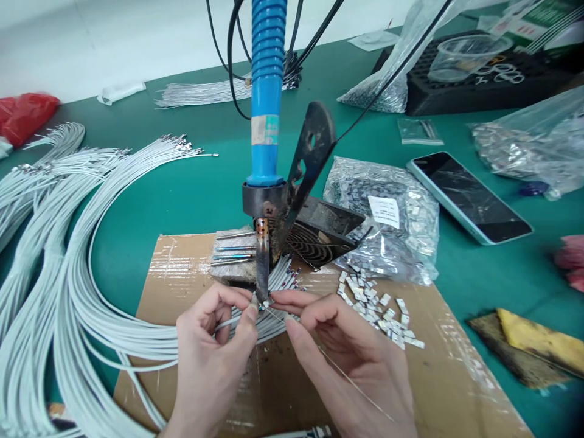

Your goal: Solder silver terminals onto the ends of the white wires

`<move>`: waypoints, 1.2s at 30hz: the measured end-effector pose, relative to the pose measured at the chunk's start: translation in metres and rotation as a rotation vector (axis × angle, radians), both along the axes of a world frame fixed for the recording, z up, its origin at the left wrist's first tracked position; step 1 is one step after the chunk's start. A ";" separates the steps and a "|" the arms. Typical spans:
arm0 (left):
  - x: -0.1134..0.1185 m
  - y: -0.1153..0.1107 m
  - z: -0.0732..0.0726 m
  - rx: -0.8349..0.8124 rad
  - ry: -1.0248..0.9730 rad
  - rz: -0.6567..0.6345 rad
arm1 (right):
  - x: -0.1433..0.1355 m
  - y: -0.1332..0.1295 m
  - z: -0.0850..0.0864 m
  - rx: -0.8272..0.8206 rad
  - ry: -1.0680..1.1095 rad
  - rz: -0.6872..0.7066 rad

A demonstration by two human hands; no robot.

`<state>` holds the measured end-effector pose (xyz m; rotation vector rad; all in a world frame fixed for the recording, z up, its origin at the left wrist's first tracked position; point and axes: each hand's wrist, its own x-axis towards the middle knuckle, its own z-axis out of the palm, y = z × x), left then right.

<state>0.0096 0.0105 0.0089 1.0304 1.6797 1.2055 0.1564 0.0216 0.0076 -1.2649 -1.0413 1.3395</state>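
A blue-handled soldering iron (266,146) is held upright in a dark metal stand (312,146), its tip pointing down. My left hand (219,347) pinches at the left of the tip, on something too small to make out. From the right, my right hand (347,353) holds a thin solder wire (349,380), its fingertips close to the tip. A small white piece (266,304) shows between the fingertips, under the iron. Behind and below the hands lies a bundle of white cables (137,334) on the cardboard (168,261).
Small white connectors (387,315) lie scattered on the right of the cardboard. Beyond are a bubble bag (410,213), a phone (472,196), a black tray (456,91) and a yellow sponge (538,340). More cable bundles (27,304) fill the left. A fan (314,240) sits behind the iron.
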 end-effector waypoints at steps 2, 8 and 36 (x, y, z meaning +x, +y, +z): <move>0.000 0.000 -0.001 0.001 0.000 0.004 | -0.001 0.000 0.001 -0.003 -0.009 -0.003; -0.002 0.001 -0.002 0.004 0.002 0.006 | 0.000 0.000 -0.002 0.022 -0.008 -0.002; -0.001 -0.001 0.000 0.011 0.000 0.011 | 0.000 0.000 -0.002 0.048 -0.017 -0.009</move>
